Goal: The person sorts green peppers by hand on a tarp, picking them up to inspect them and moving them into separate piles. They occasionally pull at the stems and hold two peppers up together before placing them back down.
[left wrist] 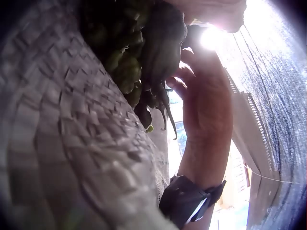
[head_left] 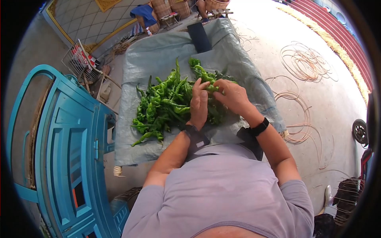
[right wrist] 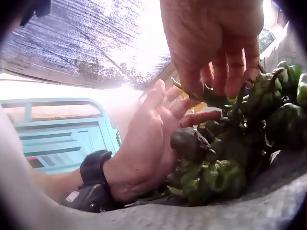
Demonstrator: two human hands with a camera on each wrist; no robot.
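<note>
A large heap of long green peppers (head_left: 166, 99) lies on the sheet in front of me, some of them twisted. My right hand (head_left: 233, 96) is over the right part of the heap and pinches a green pepper (right wrist: 214, 97) between thumb and fingers. Facing it, my left hand (head_left: 198, 108) has its fingers extended, palm turned toward the peppers, fingertips right by the pinched one. From the left wrist, the peppers (left wrist: 160, 43) look dark against the light, with the right hand (left wrist: 206, 105) beyond them.
A grey-green woven sheet (head_left: 139, 59) covers the table. On its far edge lies a dark flat phone-like object (head_left: 199, 37). A blue metal panel (head_left: 71, 150) stands at the left. Wicker baskets (head_left: 161, 8) are at the back, and coiled cane strips (head_left: 305, 61) lie on the floor at right.
</note>
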